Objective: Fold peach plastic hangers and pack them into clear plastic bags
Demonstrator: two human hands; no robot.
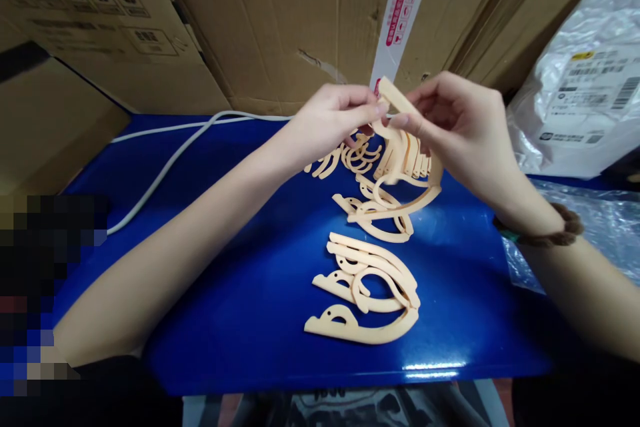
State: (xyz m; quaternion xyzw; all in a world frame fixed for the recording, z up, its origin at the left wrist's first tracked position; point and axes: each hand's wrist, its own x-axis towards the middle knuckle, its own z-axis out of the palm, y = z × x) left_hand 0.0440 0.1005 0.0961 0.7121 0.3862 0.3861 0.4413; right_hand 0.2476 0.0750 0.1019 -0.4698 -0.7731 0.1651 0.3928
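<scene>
Both hands are raised over the far side of the blue table [240, 320]. My left hand [345, 110] pinches the end of a beige curved plastic part [395, 95]. My right hand [455, 113] has its fingers wrapped round the same piece from the right. Just below the hands, several beige arched parts [410, 157] stand in a row, partly hidden. Small hooks [360, 152] lie in a pile beside them. Nearer me, two groups of beige curved parts, one in the middle [380, 213] and one in front [365, 330], rest on the table.
Large cardboard boxes [280, 20] line the back, with another box [45, 113] at the left. A white cable [170, 163] curves across the table's left part. A white plastic parcel with a label [575, 100] stands at the right, above clear plastic wrap [595, 227].
</scene>
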